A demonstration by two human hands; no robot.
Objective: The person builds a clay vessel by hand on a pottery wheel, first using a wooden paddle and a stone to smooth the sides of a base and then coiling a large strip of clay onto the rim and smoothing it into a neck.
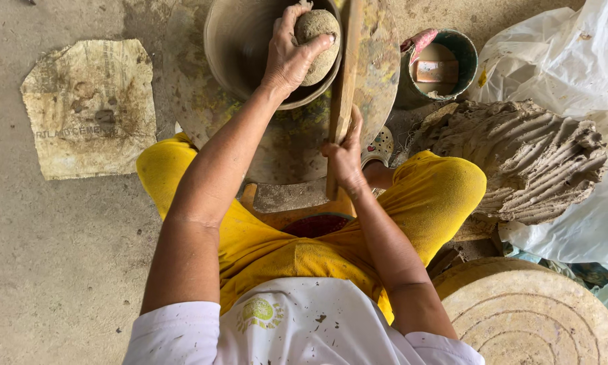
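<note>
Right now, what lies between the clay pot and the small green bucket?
In the head view, the wooden paddle held by the right hand stands between pot and bucket.

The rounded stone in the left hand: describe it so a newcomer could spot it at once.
Find the big clay pot at top centre. At its right rim, the left hand grips a rounded stone. Unlike the flat wooden paddle in the right hand, it is egg-shaped and speckled grey-brown.

Clay pot (pixel 239 51) matt, smooth; stone (pixel 317 44) rough; paddle (pixel 344 88) wooden; clay lump (pixel 527 162) ridged.
</note>
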